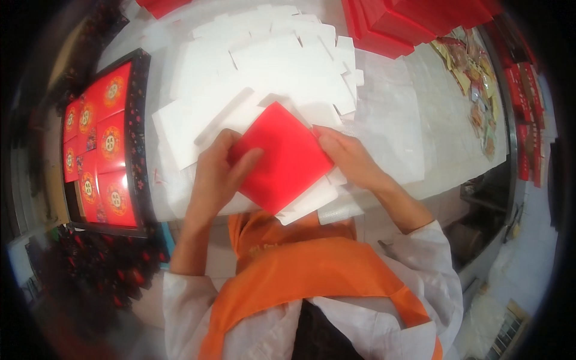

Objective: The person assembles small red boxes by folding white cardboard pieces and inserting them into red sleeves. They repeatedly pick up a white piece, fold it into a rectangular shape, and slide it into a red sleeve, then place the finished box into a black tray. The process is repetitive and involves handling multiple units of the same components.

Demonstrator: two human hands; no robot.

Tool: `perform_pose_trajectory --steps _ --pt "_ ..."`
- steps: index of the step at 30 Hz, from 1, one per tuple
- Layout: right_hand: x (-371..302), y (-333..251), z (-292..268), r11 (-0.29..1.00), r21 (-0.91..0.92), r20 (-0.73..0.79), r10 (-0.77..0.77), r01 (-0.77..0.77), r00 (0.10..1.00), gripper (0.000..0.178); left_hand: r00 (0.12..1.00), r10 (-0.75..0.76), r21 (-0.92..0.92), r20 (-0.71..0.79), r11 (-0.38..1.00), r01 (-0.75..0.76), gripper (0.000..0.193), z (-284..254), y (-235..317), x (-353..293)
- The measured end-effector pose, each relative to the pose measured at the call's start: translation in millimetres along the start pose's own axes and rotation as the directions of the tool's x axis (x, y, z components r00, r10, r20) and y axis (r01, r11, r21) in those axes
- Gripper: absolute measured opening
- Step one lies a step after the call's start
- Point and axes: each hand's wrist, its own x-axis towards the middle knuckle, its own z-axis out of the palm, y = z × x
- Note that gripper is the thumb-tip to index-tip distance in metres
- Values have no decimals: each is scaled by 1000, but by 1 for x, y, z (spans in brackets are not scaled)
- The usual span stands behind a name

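Between my hands is a red square of card (282,157), one corner pointing toward me. White flaps show under its lower right edge, and I cannot tell whether it is a flat blank or a folded box. My left hand (223,166) grips its left corner, thumb on the red face and fingers beneath. At the right corner, my right hand (351,157) pinches the edge, with its fingertips partly hidden. Just beyond lies a wide overlapping pile of flat white box blanks (270,66) with cut tabs.
On the left, a dark patterned tray (139,144) holds several red boxes with round gold designs (111,144). Red boxes (390,27) are stacked at the far right. Small wrapped packets (477,78) lie along the right side of the pale covered table (390,96).
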Motion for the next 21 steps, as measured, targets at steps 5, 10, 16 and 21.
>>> perform_pose_trajectory --steps 5,10,16,21 --pt "-6 -7 4 1000 4 17 -11 11 1000 34 996 22 23 84 999 -24 17 1 -2 -3" --pt "-5 -7 5 996 -93 56 -9 14 998 34 995 9 -35 96 999 -6 17 1 1 -8" --pt "-3 -10 5 988 -135 64 -60 68 996 36 998 48 -47 39 998 -46 16 4 0 -8" --pt "-7 -14 9 969 -199 -14 -151 145 988 39 998 70 -62 -12 996 -70 16 8 2 -9"
